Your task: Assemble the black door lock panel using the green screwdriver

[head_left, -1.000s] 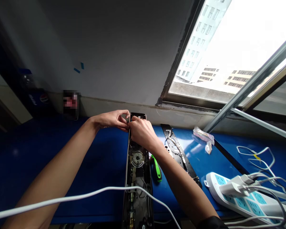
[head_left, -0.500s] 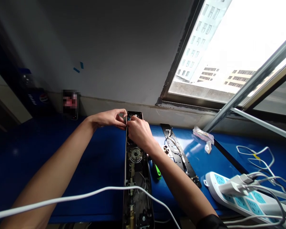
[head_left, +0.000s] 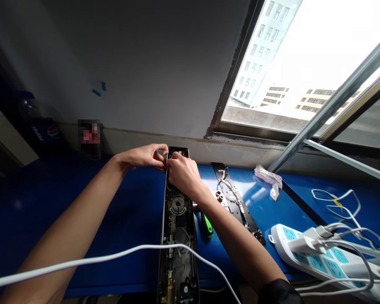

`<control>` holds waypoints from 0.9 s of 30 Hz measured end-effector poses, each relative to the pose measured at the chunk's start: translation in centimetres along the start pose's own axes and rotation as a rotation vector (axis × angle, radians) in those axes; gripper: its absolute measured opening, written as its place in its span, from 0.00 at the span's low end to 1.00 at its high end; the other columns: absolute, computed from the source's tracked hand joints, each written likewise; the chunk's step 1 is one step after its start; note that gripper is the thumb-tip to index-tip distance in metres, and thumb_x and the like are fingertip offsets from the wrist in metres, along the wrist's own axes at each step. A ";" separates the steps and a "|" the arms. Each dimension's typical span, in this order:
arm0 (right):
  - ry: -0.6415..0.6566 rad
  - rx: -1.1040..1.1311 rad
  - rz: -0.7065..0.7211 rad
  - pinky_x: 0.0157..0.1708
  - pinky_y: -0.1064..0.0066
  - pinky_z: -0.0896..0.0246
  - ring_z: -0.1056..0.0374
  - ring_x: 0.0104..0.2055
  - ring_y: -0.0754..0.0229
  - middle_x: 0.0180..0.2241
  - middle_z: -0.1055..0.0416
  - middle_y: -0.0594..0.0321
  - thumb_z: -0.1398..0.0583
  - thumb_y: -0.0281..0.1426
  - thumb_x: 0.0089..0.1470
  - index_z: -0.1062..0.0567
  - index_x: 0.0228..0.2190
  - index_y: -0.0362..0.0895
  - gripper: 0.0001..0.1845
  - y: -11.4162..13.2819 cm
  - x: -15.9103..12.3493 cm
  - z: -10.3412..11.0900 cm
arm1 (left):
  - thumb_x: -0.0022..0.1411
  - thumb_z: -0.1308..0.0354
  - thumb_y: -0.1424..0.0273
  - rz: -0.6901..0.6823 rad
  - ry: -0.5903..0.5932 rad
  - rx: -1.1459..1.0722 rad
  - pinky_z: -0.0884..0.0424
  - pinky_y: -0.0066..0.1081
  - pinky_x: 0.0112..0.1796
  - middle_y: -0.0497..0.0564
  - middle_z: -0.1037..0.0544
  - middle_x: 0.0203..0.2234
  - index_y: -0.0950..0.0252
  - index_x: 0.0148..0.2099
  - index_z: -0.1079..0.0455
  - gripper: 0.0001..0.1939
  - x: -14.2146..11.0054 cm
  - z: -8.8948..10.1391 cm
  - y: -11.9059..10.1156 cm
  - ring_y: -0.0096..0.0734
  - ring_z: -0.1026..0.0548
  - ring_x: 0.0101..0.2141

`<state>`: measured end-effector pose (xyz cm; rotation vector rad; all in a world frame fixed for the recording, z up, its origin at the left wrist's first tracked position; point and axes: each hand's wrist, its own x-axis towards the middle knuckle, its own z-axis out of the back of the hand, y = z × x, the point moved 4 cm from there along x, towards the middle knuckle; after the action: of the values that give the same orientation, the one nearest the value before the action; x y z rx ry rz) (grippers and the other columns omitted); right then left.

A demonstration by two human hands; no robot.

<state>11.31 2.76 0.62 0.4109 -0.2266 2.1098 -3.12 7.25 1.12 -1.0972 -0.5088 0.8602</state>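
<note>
Top end of the door-lock body is pinched by curled left hand and right hand; exact hold is partly hidden. Green-handled screwdriver is lying just right of the body.

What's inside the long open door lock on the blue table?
Inside the door lock are a round metal wheel, a brass part and thin wires. A white cable crosses it, and the left hand and right hand hide its top end.
</note>
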 end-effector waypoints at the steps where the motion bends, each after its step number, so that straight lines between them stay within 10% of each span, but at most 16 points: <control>1: 0.000 0.010 -0.002 0.31 0.66 0.38 0.25 0.37 0.54 0.43 0.24 0.56 0.46 0.28 0.63 0.19 0.38 0.44 0.14 -0.1 0.0 0.0 | 0.49 0.29 0.67 0.007 -0.007 0.001 0.28 0.28 0.37 0.44 0.21 0.26 0.60 0.35 0.44 0.23 -0.1 0.0 0.0 0.32 0.21 0.32; 13: 0.047 0.233 0.036 0.42 0.70 0.36 0.25 0.43 0.57 0.43 0.20 0.57 0.39 0.31 0.62 0.16 0.44 0.46 0.12 -1.8 -0.1 1.5 | 0.55 0.31 0.60 0.018 -0.048 0.104 0.22 0.37 0.42 0.50 0.18 0.35 0.60 0.43 0.36 0.20 -0.8 -0.5 0.1 0.40 0.18 0.41; 27: -0.459 0.508 0.204 0.48 0.65 0.30 0.28 0.46 0.58 0.43 0.23 0.57 0.43 0.26 0.65 0.22 0.49 0.46 0.15 -0.8 -6.1 1.7 | 0.61 0.36 0.58 -0.091 -0.447 0.129 0.20 0.46 0.46 0.60 0.28 0.61 0.57 0.56 0.38 0.25 -4.5 -5.9 3.2 0.45 0.17 0.44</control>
<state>15.37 -2.07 -0.13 1.2213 0.0134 2.2365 -2.57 0.98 -3.88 -0.7560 -0.8546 1.0475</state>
